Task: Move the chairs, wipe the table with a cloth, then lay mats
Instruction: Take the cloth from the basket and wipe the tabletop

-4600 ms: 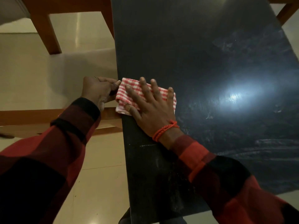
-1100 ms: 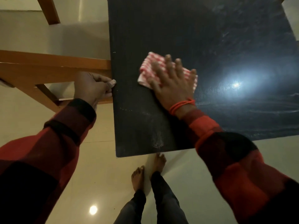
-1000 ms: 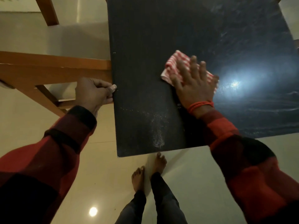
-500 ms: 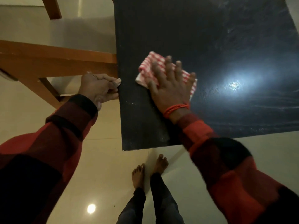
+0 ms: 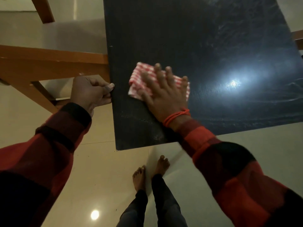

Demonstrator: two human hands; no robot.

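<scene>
Cloth [image 5: 144, 79]: red-and-white check, folded into a small pad, lying flat on the dark table top [image 5: 196, 38] near its left edge and toward the near left corner. Its left part shows clear; the rest sits under the palm.

Right hand [image 5: 165, 94]: flat on top of the cloth, palm down, fingers [image 5: 161, 74] spread and straight, tips reaching past the far edge of the cloth onto the table. Nothing pinched or gripped; the hand presses. Slight blur on fingers and cloth. Red thread band [image 5: 177, 116] around the wrist. Sleeve [image 5: 229, 169] in red and black check crosses the near edge of the table.

Left hand [image 5: 91, 93]: at the left edge of the table, fingers curled in, thumb tip against the table edge. Whether the fingers hook under the edge cannot be told. Same checked sleeve [image 5: 41, 153] runs down to the lower left.

Table top: black, glossy, with faint curved smears on the right side and a bright lamp glare [image 5: 233, 83] to the right of the cloth. Pale specks near the left hand side of the near corner.

Chair [image 5: 49, 63]: brown wood, just left of the table, its rail meeting the table edge above the left hand. A second wooden leg [image 5: 43, 10] shows at upper left.

Floor [image 5: 98, 169]: pale shiny tiles, one light spot reflected at the bottom. Two bare feet [image 5: 139, 177] in dark trousers stand below the near table corner.
</scene>
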